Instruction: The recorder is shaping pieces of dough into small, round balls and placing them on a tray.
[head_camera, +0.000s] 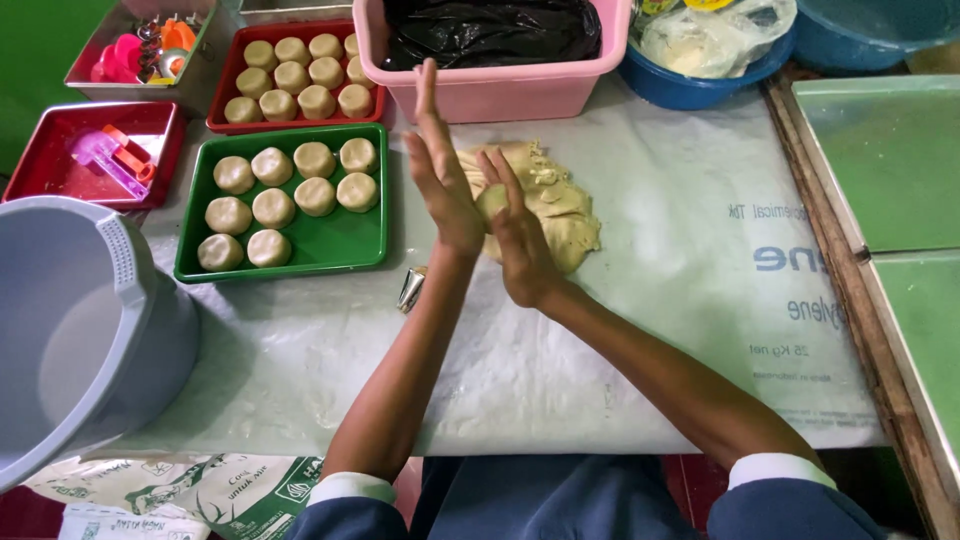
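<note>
Pressed palm to palm, both hands trap a small lump (491, 200) of pale dough between them. Left hand (440, 170) stands upright with fingers straight and spread, its palm flat against the lump rather than curled round it. Right hand (518, 240) lies tilted against it from the other side, fingers stretched over the lump's top, also flat and unclenched. Only a bit of the lump shows in the gap between the two palms.

Just behind and to the right of the hands, the main dough heap (560, 205) lies on a white plastic sheet (650, 330) spread over the table. A small metal cutter (411, 290) rests on the sheet close under the left wrist.

Left of the hands sits a green tray (330, 245) with ten dough rounds in rows. Behind it, a red tray (225, 95) holds more rounds. A pink tub (500, 90) lined with black plastic stands beyond the hands, touching the sheet's far edge. A grey bucket (80, 330) stands at the near left, and a blue basin (690, 85) at the far right of the tub.
</note>
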